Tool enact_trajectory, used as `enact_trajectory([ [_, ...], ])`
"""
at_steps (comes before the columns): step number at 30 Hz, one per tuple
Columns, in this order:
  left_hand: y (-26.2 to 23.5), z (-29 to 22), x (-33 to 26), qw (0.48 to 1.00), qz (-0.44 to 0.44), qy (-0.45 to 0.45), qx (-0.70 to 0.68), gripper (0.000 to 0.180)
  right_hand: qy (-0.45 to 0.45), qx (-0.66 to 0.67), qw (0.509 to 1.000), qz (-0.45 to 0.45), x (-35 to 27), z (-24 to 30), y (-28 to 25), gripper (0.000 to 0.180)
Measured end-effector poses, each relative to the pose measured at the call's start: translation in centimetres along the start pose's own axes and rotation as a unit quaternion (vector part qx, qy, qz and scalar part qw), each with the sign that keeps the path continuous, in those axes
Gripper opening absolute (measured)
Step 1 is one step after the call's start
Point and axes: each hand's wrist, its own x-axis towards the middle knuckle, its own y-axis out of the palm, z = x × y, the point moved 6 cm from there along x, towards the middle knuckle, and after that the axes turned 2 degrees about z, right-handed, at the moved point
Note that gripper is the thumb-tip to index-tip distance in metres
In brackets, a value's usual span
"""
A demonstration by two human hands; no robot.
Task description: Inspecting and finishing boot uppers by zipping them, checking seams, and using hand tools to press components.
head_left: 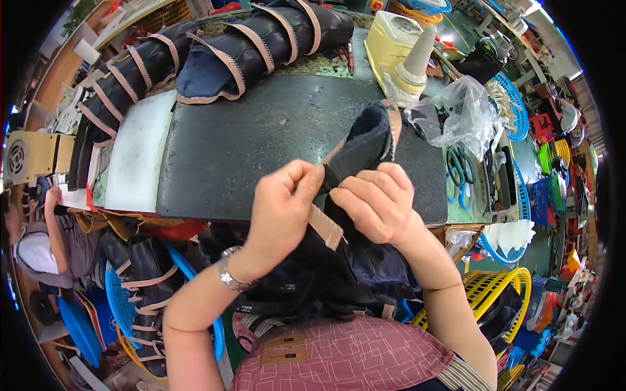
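Both hands meet over the near edge of the black work mat (pixel 261 143), closed on 1 dark navy shoe upper (pixel 365 140) with tan edge binding. The left hand (pixel 280 208), a metal wristwatch (pixel 229 270) on its wrist, pinches the upper's tan-taped edge between thumb and fingers; the right hand (pixel 378 202) grips the fabric just beside it, fingers curled tight, the 2 hands almost touching. The upper's free end stands up above the mat. Beyond the mat's far edge lies a row of finished dark uppers (pixel 215 49); at its far right corner stand a cream thread cone (pixel 417 52) and a crumpled clear plastic bag (pixel 463 111); right of it lie green-handled scissors (pixel 460 166).
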Motion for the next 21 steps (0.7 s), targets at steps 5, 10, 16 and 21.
enact_trajectory([
  [5,0.5,-1.2,-1.3,0.99,-0.052,0.089,0.097,0.019,-0.021,-0.02,0.999,-0.037,-0.8,0.6,-0.1,0.027],
  [10,0.4,-2.2,-1.1,0.979,-0.052,0.123,0.156,0.016,-0.045,-0.024,0.996,-0.072,-1.7,0.8,0.3,0.029],
  [16,0.7,-3.3,-1.0,0.948,0.004,0.164,0.271,0.022,-0.059,-0.018,0.996,-0.065,-2.3,0.9,0.7,0.028],
  [21,0.3,-3.1,-0.5,0.959,0.073,0.108,0.253,0.027,-0.057,-0.012,0.997,-0.057,-2.3,1.1,0.7,0.027],
])
